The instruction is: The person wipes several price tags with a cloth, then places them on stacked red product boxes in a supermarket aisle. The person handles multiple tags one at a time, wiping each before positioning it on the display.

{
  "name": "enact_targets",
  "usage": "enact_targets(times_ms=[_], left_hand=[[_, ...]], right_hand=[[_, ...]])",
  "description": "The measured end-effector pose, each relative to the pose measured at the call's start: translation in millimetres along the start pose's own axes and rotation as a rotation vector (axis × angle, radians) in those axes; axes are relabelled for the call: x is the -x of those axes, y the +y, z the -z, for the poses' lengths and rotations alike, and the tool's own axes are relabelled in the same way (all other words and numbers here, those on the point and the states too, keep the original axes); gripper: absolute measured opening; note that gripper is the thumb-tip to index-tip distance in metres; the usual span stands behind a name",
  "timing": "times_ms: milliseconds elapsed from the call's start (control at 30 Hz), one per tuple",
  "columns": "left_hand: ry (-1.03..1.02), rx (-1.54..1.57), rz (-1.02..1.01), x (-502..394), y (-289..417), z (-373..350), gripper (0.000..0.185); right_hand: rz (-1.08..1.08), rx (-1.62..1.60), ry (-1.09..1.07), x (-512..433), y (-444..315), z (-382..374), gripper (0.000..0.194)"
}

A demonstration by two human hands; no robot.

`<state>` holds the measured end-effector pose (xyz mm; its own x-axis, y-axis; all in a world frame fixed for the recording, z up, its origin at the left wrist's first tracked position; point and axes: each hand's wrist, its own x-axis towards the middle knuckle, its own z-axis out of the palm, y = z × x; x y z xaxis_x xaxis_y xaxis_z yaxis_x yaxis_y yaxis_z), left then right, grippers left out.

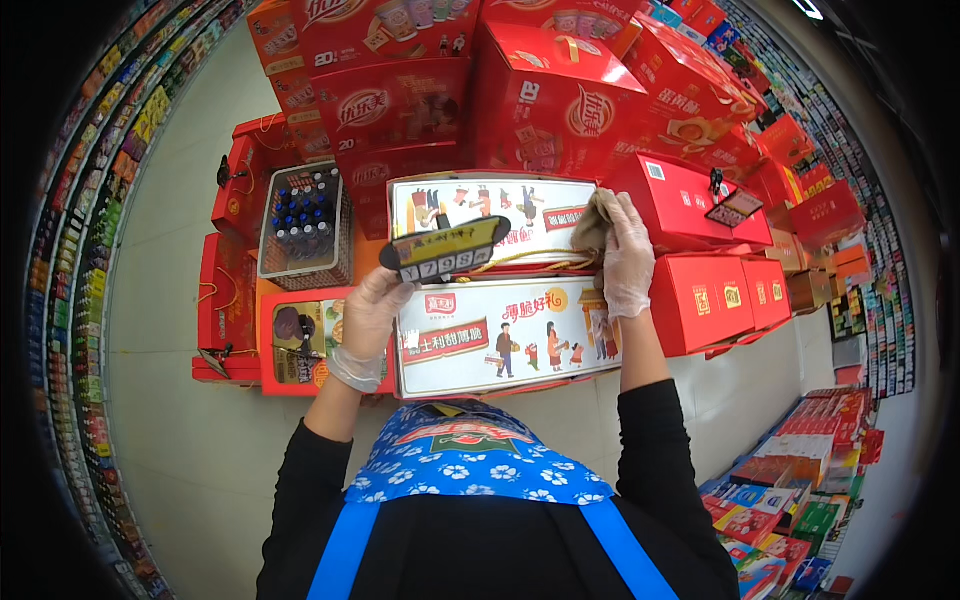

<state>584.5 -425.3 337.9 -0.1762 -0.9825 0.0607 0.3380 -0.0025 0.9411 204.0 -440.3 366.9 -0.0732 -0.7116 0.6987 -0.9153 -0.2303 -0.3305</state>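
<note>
My left hand, in a clear plastic glove, grips the lower left end of a black price sign holder with a yellow card. The sign is tilted over two long white-topped gift boxes. My right hand, gloved too, presses a brownish cloth at the right end of the rear gift box. The front gift box lies nearest my body, its top showing printed figures. A gold cord handle runs between the two boxes.
Tall stacked red cartons rise behind the gift boxes. At left stands a plastic basket of bottles. Red gift boxes stand at right, one bearing another price sign. Store shelves line the far left.
</note>
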Motion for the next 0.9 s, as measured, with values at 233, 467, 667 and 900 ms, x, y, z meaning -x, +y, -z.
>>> enact_targets(times_ms=[233,467,667,900], left_hand=[[-0.022,-0.424,-0.27,16.1,8.2,-10.7,0.028],[-0.037,-0.597,-0.52,14.8,4.6,-5.7,0.032],[-0.014,-0.513,-0.421,13.1,4.6,-6.3,0.028],[0.075,-0.303,-0.075,6.1,2.4,-12.4,0.021]], right_hand=[[0.018,0.241,-0.542,-43.5,17.9,-72.2,0.061],[0.557,-0.594,-0.834,-67.0,-143.5,-159.5,0.046],[-0.977,-1.167,-1.103,-45.1,-58.0,-62.5,0.044],[-0.242,0.165,-0.37,-17.9,-3.9,-51.5,0.042]])
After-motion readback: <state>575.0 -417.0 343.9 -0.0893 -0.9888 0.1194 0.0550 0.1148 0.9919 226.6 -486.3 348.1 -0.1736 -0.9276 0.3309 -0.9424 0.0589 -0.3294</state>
